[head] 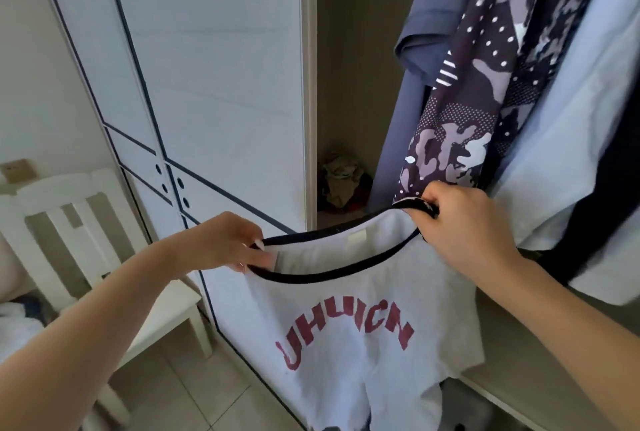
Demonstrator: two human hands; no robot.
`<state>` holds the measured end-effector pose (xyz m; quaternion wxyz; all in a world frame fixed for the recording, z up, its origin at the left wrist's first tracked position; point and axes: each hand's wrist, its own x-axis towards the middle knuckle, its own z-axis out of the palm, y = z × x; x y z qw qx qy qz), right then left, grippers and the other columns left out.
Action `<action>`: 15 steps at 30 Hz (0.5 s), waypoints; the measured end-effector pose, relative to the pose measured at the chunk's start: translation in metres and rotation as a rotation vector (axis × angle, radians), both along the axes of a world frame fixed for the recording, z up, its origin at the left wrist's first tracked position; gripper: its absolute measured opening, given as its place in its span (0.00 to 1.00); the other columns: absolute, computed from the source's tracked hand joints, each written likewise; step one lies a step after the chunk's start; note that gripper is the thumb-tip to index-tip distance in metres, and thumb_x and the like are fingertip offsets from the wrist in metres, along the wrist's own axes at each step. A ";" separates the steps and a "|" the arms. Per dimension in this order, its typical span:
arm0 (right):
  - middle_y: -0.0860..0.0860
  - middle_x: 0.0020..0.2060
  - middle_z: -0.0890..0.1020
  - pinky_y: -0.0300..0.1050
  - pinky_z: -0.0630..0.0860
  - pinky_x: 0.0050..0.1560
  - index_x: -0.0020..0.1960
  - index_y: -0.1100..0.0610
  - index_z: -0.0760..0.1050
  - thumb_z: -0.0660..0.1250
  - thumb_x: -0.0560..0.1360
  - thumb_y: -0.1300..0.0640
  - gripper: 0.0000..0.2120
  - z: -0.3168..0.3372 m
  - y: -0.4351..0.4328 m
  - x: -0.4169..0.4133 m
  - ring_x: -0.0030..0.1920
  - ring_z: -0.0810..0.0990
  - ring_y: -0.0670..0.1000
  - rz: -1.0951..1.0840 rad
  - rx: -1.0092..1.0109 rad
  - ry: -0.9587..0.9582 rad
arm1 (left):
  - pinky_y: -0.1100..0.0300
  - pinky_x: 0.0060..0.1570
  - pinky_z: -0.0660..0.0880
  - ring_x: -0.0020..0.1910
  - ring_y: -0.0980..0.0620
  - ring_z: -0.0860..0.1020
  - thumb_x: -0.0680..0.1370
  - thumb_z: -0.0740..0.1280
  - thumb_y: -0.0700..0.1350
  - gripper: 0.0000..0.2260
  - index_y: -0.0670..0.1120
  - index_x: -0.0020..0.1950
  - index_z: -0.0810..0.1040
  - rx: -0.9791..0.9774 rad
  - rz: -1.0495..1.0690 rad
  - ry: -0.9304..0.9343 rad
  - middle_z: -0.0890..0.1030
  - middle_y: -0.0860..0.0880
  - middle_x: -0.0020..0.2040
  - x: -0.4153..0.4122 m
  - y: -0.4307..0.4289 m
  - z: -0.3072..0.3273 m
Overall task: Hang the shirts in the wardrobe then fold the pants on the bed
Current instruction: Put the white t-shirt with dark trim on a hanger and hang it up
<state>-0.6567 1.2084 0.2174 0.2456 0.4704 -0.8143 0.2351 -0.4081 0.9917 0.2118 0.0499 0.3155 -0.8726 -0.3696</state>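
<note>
Two hands hold one white T-shirt [363, 299] by its black-trimmed neckline [332, 275], in front of the open wardrobe [349, 84]. The shirt hangs below the hands, with its red printed letters toward the camera, and the neck opening is stretched wide between them. The left hand [225, 243] is at the left end of the neckline. Its fingers [258, 259] are curled and pinch the trim together with the thumb, so the cloth lies inside the fingertips. The right hand [460, 226] is at the right end, a little higher. Its fingers [431, 200] are bent over the trim and grip it firmly, and a short piece of the black band comes out past them.

Just behind the right hand, several garments hang inside the wardrobe: a grey-blue garment [426, 32], a dark patterned shirt [485, 101] whose lower edge comes down just beside the right hand, and a light blue shirt [571, 153] at the far right. A small pile of clothes [341, 185] lies on the wardrobe floor, deep inside. The closed white wardrobe door [214, 67] stands to the left, and a white wooden chair [86, 223] is near it on the tiled floor [194, 396]
</note>
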 end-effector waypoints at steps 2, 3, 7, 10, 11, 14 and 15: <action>0.48 0.29 0.74 0.42 0.64 0.29 0.38 0.53 0.70 0.67 0.75 0.43 0.15 0.003 0.001 -0.001 0.31 0.74 0.54 -0.021 0.006 0.022 | 0.62 0.40 0.80 0.36 0.51 0.80 0.75 0.72 0.50 0.15 0.37 0.44 0.79 0.081 0.080 0.097 0.80 0.44 0.35 -0.003 -0.002 0.002; 0.48 0.29 0.74 0.42 0.64 0.29 0.38 0.53 0.70 0.67 0.75 0.43 0.15 0.004 0.001 0.000 0.31 0.74 0.54 -0.023 0.008 0.026 | 0.61 0.39 0.80 0.35 0.49 0.80 0.77 0.71 0.51 0.15 0.38 0.43 0.78 0.056 0.117 0.121 0.78 0.43 0.35 -0.005 -0.004 0.002; 0.46 0.31 0.76 0.43 0.71 0.31 0.39 0.50 0.72 0.67 0.74 0.43 0.12 0.008 0.000 0.005 0.33 0.76 0.53 -0.026 0.041 0.066 | 0.70 0.25 0.67 0.23 0.58 0.76 0.79 0.67 0.51 0.15 0.42 0.38 0.78 -0.327 0.273 0.078 0.74 0.49 0.27 -0.011 -0.012 0.001; 0.46 0.34 0.77 0.45 0.71 0.33 0.41 0.52 0.73 0.67 0.75 0.46 0.10 0.009 -0.002 0.006 0.36 0.77 0.53 -0.011 0.064 0.042 | 0.63 0.34 0.77 0.32 0.53 0.83 0.78 0.68 0.48 0.15 0.36 0.43 0.81 -0.152 0.346 0.136 0.82 0.44 0.30 -0.015 -0.019 0.002; 0.46 0.35 0.78 0.45 0.70 0.34 0.43 0.52 0.73 0.67 0.76 0.48 0.09 0.011 -0.002 0.006 0.38 0.77 0.53 0.000 0.065 0.022 | 0.60 0.38 0.81 0.37 0.48 0.84 0.78 0.69 0.46 0.13 0.35 0.45 0.82 0.013 0.363 0.219 0.84 0.42 0.35 -0.017 -0.018 0.004; 0.47 0.37 0.79 0.46 0.74 0.36 0.47 0.52 0.74 0.66 0.76 0.50 0.06 0.013 -0.003 0.005 0.39 0.78 0.53 0.014 0.065 -0.024 | 0.55 0.40 0.83 0.41 0.44 0.84 0.79 0.68 0.38 0.07 0.35 0.50 0.81 0.555 0.374 0.466 0.85 0.39 0.45 -0.019 -0.016 0.013; 0.47 0.37 0.79 0.47 0.76 0.37 0.47 0.52 0.74 0.66 0.77 0.50 0.05 0.014 -0.003 0.005 0.39 0.78 0.53 0.011 0.064 -0.033 | 0.53 0.43 0.83 0.42 0.44 0.84 0.79 0.66 0.37 0.06 0.35 0.51 0.81 0.703 0.369 0.519 0.84 0.39 0.47 -0.019 -0.017 0.015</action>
